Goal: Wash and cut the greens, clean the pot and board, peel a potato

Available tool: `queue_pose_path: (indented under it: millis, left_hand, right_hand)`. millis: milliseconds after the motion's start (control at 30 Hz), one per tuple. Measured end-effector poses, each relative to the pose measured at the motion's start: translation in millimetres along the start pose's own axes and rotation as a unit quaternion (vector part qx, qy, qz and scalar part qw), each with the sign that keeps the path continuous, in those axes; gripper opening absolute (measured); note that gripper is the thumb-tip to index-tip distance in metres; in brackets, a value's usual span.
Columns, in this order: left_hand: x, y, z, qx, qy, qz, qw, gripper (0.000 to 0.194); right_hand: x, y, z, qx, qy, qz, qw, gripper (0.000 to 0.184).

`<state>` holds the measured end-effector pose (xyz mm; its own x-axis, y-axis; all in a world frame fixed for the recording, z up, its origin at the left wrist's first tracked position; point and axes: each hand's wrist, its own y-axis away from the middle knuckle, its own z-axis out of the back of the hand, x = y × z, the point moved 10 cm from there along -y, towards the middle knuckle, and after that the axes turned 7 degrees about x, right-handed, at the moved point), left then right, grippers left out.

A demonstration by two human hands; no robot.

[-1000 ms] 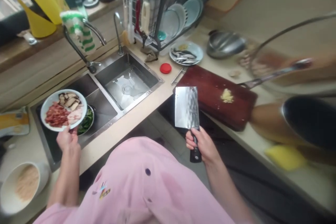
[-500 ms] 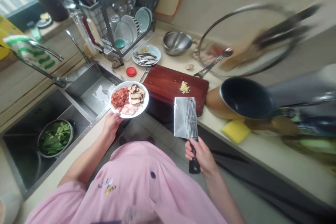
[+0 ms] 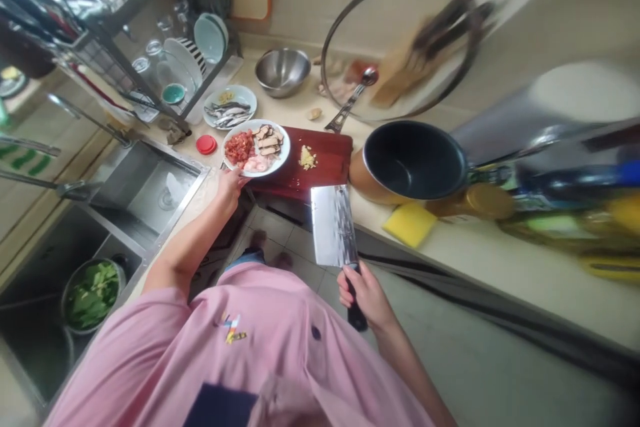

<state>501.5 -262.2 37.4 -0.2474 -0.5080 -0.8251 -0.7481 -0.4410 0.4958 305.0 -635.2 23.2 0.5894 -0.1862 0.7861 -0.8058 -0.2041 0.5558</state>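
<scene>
My left hand (image 3: 231, 183) grips the near rim of a white plate (image 3: 281, 159) piled with red chopped meat, sliced mushrooms and pale shrimp. The plate hangs over the left end of a dark red cutting board (image 3: 330, 163), which carries a small heap of minced garlic (image 3: 307, 158). My right hand (image 3: 363, 292) is closed on the black handle of a wide steel cleaver (image 3: 329, 225), blade up, held over the floor in front of the counter.
A dark saucepan (image 3: 413, 160) stands right of the board, with a yellow sponge (image 3: 410, 223) in front. Behind are a plate of small fish (image 3: 230, 110), a steel bowl (image 3: 283, 71), a red lid (image 3: 205, 144) and a dish rack (image 3: 165, 47). A double sink (image 3: 145, 187) holds a bowl of greens (image 3: 93, 293).
My left hand has carried the plate from above the sink rightward to the cutting board. The view has swung right. The cleaver stays in my right hand.
</scene>
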Motion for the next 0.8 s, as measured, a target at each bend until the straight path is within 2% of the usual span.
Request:
queue_pose_path:
  millis: [167,300,367,433,500,567,633,700,767,800]
  left_hand:
    - [-8,-23,-4.9,0.000,-0.054,0.001,0.999,0.018]
    - [-10,-30,-2.5,0.063,-0.082,0.027,0.994,0.015]
    - [-13,-22,7.5,0.077,-0.117,0.036,0.989,0.006]
    - [-19,-7,16.6,0.083,-0.174,0.028,0.981,0.015]
    - [-21,14,9.1,0.125,-0.234,0.019,0.964,0.018]
    - [-15,37,-26.0,0.229,-0.285,0.009,0.931,0.010]
    - [-12,55,-82.6,0.351,-0.336,-0.056,0.872,0.008]
    - [-11,64,-143.6,0.423,-0.407,-0.171,0.791,0.021]
    - [1,57,-197.2,0.449,-0.504,-0.264,0.689,0.033]
    - [9,48,-218.7,0.450,-0.540,-0.291,0.649,0.035]
  right_hand:
    - [16,-25,-13,-0.033,-0.033,0.021,0.999,0.057]
    - [23,-44,-22,-0.044,-0.041,0.030,0.998,0.056]
    - [24,-52,-26,-0.053,-0.042,0.033,0.997,0.055]
    - [25,-59,-27,-0.070,-0.048,0.038,0.996,0.054]
    - [25,-64,-27,-0.087,-0.054,0.038,0.994,0.052]
    - [26,-69,-27,-0.101,-0.058,0.034,0.993,0.050]
    - [27,-72,-28,-0.114,-0.061,0.030,0.991,0.049]
    - [29,-74,-31,-0.123,-0.065,0.029,0.990,0.048]
    - [29,-75,-33,-0.130,-0.071,0.029,0.989,0.048]
    - [29,-76,-35,-0.132,-0.076,0.030,0.988,0.048]
